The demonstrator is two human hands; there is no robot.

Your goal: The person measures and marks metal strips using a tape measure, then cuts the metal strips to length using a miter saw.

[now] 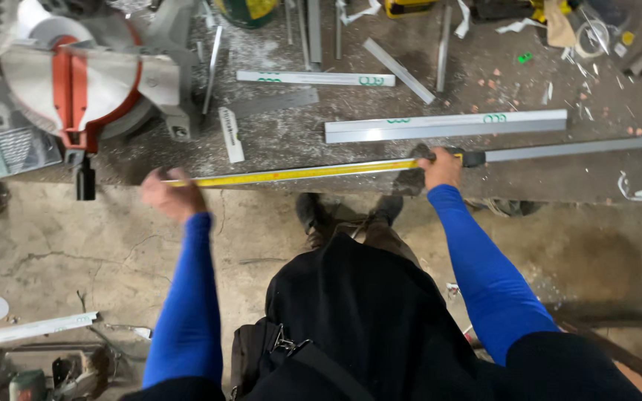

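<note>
A yellow tape measure blade [299, 173] is stretched along the near edge of a metal workbench [380, 160]. My left hand [171, 194] pinches the blade's left end, just off the bench edge. My right hand [440, 168] grips the dark tape measure case [471, 157] at the blade's right end, pressed against a long grey metal profile [581, 147] that runs off to the right. Both arms wear blue sleeves.
A mitre saw [76, 78] with a red guard stands at the bench's left. A wide aluminium profile [447, 126] and several shorter offcuts lie further back among metal shavings. Below is a cracked concrete floor [76, 245], with another profile piece [27, 330] at lower left.
</note>
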